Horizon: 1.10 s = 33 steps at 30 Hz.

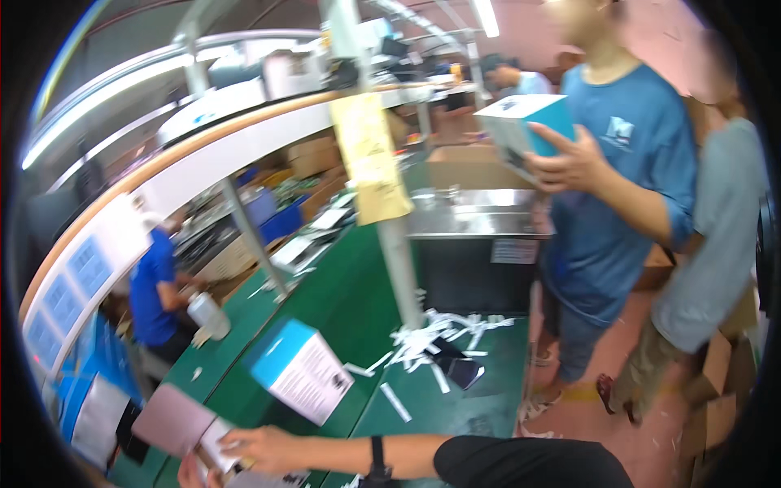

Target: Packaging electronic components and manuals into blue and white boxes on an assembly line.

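At the lower left, an open box [171,419] with a greyish-pink lid stands on the green bench; white and brown parts show inside, blurred. My right hand [264,450] reaches over it from the right, fingers curled down at its inside; what they pinch, if anything, is hidden. A black band circles that wrist, below a black sleeve. My left hand [194,472] is cut off by the lower edge, its fingers closed around the near side of the open box. Just beyond my right forearm sits a blue and white carton [313,378], printed on one side.
White paper strips [431,337] are heaped around a post, beside a dark phone-like object [464,372]. A person [618,163] at the right holds a blue and white carton [529,122]. Another person [154,285] in blue works at the left near a white bottle [209,315].
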Motion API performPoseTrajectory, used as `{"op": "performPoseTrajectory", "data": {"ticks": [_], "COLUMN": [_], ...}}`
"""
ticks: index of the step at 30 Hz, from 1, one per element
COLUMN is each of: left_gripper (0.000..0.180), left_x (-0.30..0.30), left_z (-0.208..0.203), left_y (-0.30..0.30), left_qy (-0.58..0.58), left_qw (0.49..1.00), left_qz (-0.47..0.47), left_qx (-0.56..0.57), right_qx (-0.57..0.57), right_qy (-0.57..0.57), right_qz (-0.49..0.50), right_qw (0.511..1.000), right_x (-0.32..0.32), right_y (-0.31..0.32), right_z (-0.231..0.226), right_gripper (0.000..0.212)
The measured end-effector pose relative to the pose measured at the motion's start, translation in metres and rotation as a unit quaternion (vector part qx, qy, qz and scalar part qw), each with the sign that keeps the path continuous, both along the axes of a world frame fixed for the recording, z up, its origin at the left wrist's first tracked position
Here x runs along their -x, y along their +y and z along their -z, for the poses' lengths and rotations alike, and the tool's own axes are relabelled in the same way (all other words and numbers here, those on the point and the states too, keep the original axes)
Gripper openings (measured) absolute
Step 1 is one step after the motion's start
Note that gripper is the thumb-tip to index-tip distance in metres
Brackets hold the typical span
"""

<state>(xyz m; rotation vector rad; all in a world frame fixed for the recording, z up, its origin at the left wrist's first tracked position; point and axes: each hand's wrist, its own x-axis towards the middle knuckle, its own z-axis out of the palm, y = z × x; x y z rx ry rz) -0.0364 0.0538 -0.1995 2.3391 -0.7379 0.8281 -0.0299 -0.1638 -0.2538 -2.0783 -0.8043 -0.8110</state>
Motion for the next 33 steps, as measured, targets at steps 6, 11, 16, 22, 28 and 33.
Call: {"op": "performPoseTrajectory", "data": {"ticks": [6, 11, 16, 22, 28, 33], "left_gripper": [0.061, 0.052, 0.051, 0.037, 0.031, 0.032], "left_x": [0.021, 0.01, -0.04, -0.012, -0.005, 0.005], "left_z": [-0.013, -0.022, 0.024, 0.001, -0.019, -0.021], "left_y": [-0.012, -0.016, 0.019, -0.009, -0.027, -0.008], "left_qy": [-0.049, -0.06, 0.014, 0.02, 0.077, 0.082], "left_qw": [0.99, 0.984, 0.975, 0.969, 0.948, 0.955], "left_qz": [-0.098, -0.113, -0.203, -0.209, -0.287, -0.245], "left_qx": [0.086, 0.12, 0.094, 0.133, 0.112, 0.145], "right_qx": [-0.126, -0.115, -0.032, 0.044, -0.085, -0.019], "right_qy": [0.036, 0.047, 0.031, 0.074, 0.045, 0.049], "right_qz": [-0.028, -0.022, -0.005, 0.016, 0.017, 0.06], "right_qw": [0.991, 0.992, 0.999, 0.996, 0.995, 0.997], "right_x": [0.016, 0.016, 0.008, 0.002, 0.015, 0.02], "right_y": [0.004, -0.001, -0.005, -0.016, -0.018, 0.012], "right_z": [-0.01, -0.009, -0.016, -0.044, -0.058, -0.063], "right_gripper": [0.04, 0.041, 0.05, 0.037, 0.049, 0.053]}}
